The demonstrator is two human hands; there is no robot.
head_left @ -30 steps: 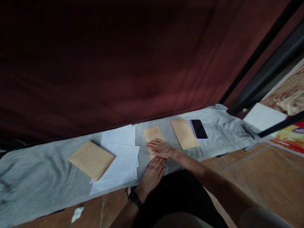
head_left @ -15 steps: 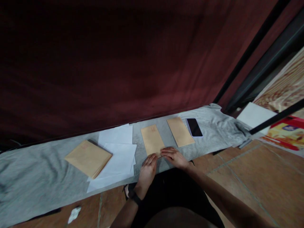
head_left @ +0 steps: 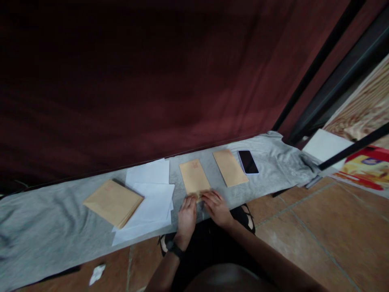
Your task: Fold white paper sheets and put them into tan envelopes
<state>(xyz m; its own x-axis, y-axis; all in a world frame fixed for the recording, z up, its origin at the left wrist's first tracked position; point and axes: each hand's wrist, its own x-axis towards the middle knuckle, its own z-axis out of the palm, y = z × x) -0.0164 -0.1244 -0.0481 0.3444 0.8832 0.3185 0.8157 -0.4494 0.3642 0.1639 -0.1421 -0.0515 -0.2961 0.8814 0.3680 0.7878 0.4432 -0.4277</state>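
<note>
A brown paper envelope point(head_left: 194, 175) lies flat on the grey cloth, with a small reddish print near its far end. Both hands are at its near end, where the flap edge looks creased or folded. My left hand point(head_left: 187, 213), wearing a dark wristwatch, has its fingers closed on the left corner. On the right corner, the bent fingers of my right hand point(head_left: 217, 207) pinch the paper. The fingertips partly hide this end. A second brown envelope point(head_left: 230, 168) rests to the right, apart from the hands.
A stack of brown envelopes point(head_left: 112, 202) overlaps white paper sheets point(head_left: 154, 202) on the left. A phone point(head_left: 248, 162) lies at the right. Grey cloth point(head_left: 45, 227) covers the narrow bench against a dark red curtain point(head_left: 182, 81). A black pole point(head_left: 316, 69) stands at right.
My right hand has shifted slightly left and its fingers have bent more over the envelope's near end. That end now looks more folded. The other envelopes, sheets and phone stay put.
</note>
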